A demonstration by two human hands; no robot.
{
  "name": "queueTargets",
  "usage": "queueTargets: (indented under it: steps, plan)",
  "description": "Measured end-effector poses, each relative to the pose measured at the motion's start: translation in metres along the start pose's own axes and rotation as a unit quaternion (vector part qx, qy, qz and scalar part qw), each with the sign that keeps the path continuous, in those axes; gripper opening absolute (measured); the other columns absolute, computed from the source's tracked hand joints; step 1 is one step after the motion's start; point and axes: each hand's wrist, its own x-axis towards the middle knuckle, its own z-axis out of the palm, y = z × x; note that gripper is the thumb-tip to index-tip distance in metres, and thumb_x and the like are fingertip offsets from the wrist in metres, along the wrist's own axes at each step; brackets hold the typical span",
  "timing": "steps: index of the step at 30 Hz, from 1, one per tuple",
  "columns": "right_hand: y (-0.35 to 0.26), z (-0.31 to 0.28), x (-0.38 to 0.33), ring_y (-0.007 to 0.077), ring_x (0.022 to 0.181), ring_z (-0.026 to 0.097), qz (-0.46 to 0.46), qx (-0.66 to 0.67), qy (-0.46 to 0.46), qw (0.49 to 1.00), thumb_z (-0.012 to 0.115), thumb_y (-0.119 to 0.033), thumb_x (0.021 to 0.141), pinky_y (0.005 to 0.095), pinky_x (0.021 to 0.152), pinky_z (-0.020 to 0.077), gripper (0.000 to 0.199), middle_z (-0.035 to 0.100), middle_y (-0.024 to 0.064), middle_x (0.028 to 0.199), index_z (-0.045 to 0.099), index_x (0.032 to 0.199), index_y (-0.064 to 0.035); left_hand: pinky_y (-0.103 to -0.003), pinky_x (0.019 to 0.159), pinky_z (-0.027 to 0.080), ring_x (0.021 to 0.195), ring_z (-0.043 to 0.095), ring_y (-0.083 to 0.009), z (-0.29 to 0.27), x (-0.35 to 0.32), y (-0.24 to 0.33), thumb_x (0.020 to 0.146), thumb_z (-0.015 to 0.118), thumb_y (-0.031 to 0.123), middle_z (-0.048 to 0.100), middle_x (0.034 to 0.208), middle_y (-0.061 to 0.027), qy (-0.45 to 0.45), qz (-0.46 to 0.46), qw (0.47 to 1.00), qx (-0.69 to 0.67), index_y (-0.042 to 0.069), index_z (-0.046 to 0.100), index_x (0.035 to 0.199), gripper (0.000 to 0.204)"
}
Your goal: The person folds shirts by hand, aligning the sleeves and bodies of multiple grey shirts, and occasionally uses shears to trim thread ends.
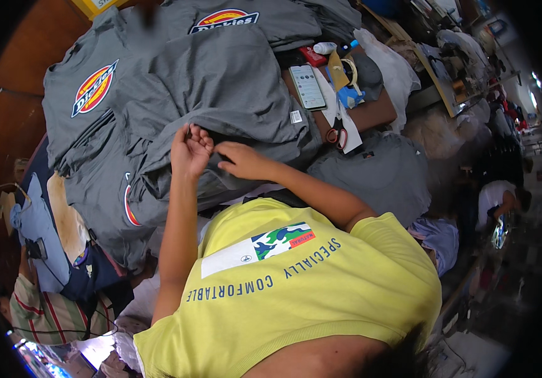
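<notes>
A pile of grey t-shirts [220,82] with round red-and-yellow chest emblems covers the table before me. My left hand [190,150] is lifted just above a fold of the top grey t-shirt [246,120], fingers curled tight together; whether they pinch cloth or thread I cannot make out. My right hand [241,161] lies beside it, close to touching, fingertips pinching the same shirt's fabric. My yellow t-shirt [296,296] fills the lower frame.
A smartphone [307,86], red-handled scissors [336,135] and a tape roll [349,67] lie on the table's right part. A folded grey stack [378,173] sits lower right. A person in a striped shirt [44,312] is at lower left, another in white [497,196] at far right.
</notes>
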Motion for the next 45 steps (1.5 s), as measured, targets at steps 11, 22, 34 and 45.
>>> queueTargets:
  steps: [11,22,34,45]
  plan:
    - [0.04,-0.033,0.091,0.0324,0.105,0.047,0.181,-0.025,0.043,0.982,0.054,-0.02,0.078,0.0379,0.09,0.0364,0.038,0.051,0.0198,0.111,0.048,0.11,-0.0001,-0.036,0.086,0.038,0.097,0.052,-0.0259,-0.071,-0.072,0.0,0.081,0.055,0.027,0.055,0.107,-0.0115,-0.027,0.237,0.34,0.91,0.008,0.055,0.108,0.033]
    - [0.034,-0.029,0.059,0.0305,0.105,0.048,0.165,-0.004,0.059,0.985,0.053,-0.024,0.079,0.0365,0.09,0.0368,0.039,0.052,0.0185,0.111,0.05,0.109,-0.0003,-0.034,0.085,0.039,0.095,0.053,-0.0241,-0.033,-0.107,0.057,0.081,0.054,0.024,0.056,0.104,-0.0104,0.06,0.155,0.588,0.791,0.008,0.056,0.106,0.03]
    - [0.035,-0.04,0.038,0.0285,0.104,0.049,0.162,-0.003,0.046,0.986,0.053,-0.029,0.081,0.035,0.089,0.0373,0.04,0.054,0.0169,0.11,0.052,0.109,-0.0005,-0.032,0.083,0.04,0.093,0.054,-0.0222,-0.018,-0.131,0.065,0.081,0.053,0.02,0.057,0.101,-0.0093,-0.013,0.041,0.562,0.826,0.008,0.057,0.104,0.026]
    - [-0.04,-0.037,0.004,0.0266,0.104,0.051,0.058,-0.135,-0.154,0.977,0.053,-0.033,0.082,0.0336,0.089,0.0377,0.042,0.055,0.0156,0.109,0.053,0.108,-0.0006,-0.031,0.082,0.041,0.091,0.054,-0.0205,0.011,-0.118,0.089,0.082,0.053,0.017,0.058,0.098,-0.0083,0.038,0.113,0.624,0.772,0.008,0.057,0.103,0.024]
